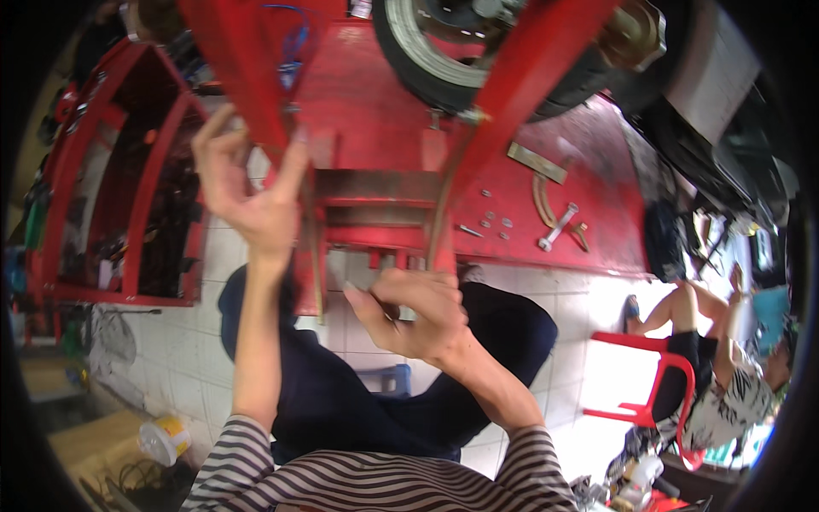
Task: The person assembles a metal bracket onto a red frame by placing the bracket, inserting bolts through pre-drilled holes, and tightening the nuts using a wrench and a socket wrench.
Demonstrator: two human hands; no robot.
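Note:
My left hand (252, 192) is raised beside the left red metal post (243, 77), thumb and fingers spread apart, with nothing visible in it. Lower and further right, my right hand (418, 316) is near the bottom of the right red post (529, 68). Its fingers are bent and its thumb stands away from them; I see nothing held. Between the posts runs a dark red crossbar (375, 186). A wheel with a black tyre (409, 72) stands behind them on the red platform (350, 85).
On the platform's right lie a spanner (559, 229), a flat metal bar (537, 162), a curved brownish piece (543, 198) and several nuts. A red shelf unit (136, 205) stands left. At right, another person (725, 384) is seated by a red chair (631, 341). A white tub (162, 439) sits lower left.

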